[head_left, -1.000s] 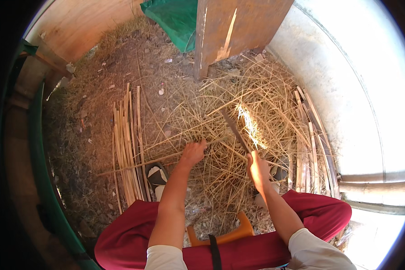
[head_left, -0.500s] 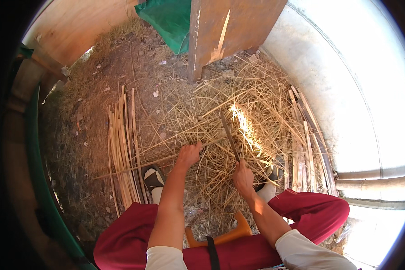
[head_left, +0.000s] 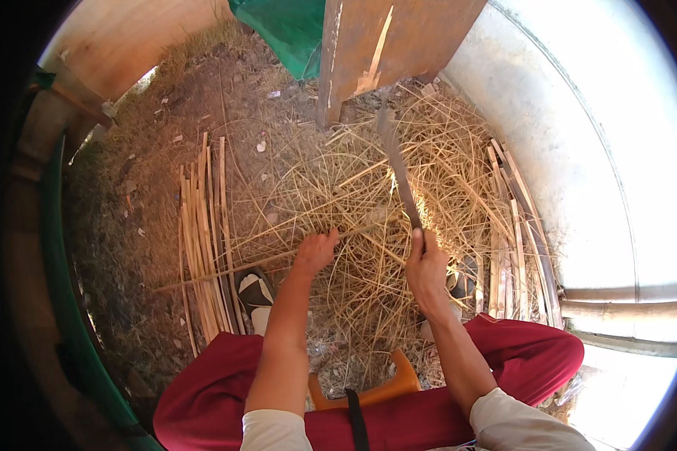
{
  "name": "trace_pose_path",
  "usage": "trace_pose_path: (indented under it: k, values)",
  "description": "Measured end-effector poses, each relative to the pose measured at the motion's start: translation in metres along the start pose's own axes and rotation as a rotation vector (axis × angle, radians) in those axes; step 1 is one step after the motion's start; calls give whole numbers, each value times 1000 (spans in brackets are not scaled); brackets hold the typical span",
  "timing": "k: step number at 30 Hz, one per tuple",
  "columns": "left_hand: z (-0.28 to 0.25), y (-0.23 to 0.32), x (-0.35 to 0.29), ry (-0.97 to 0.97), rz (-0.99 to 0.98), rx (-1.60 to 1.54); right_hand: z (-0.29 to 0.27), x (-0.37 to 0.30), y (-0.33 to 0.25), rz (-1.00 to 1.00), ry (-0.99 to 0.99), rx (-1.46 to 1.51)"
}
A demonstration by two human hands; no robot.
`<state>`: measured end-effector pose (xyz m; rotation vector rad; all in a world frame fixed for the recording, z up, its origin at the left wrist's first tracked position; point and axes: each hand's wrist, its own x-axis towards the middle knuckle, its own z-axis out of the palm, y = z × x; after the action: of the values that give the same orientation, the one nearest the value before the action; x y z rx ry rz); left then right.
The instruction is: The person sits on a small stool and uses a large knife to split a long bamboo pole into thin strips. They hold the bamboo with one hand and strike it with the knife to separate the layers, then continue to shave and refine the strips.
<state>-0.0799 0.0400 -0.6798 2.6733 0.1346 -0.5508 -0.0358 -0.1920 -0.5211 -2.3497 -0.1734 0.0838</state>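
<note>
My left grip [head_left: 316,252] is closed round one strip [head_left: 267,261], right grip [head_left: 427,276] round a knife [head_left: 402,171]; shavings [head_left: 376,282] heaped, held strip seemingly unfinished.

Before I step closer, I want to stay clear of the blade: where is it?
In the head view, the blade is right of centre, in the right hand, pointing away over the loose strips.

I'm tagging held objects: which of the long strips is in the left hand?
The single strip slanting crosswise over the left row, gripped by the left hand. The left row's strips run lengthwise, side by side, unheld.
</note>
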Motion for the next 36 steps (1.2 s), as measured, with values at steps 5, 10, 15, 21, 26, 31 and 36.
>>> trace_pose_path:
  k: [5, 10, 15, 21, 26, 31, 36]
  values:
    - [0, -3, 0, 9, 50, -46, 30, -15, 26, -118, 110, 133]
    - [-9, 8, 3, -32, 40, 35, 67, -19, 84, 321, -379, -298]
    - [5, 0, 0, 43, 69, 36, 78, -17, 98, 213, -305, -236]
    - [12, -2, -2, 88, 75, 17, 0, 32, 62, 793, -671, 755]
    - [8, -2, 2, 2, 21, 0, -30, 23, -22, 1, 48, 200]
    - [10, -7, -1, 41, 67, -3, -1, 2, -24, -144, 393, 270]
    - [9, 0, -1, 15, 51, 66, 82, -31, 119, 200, -231, -291]
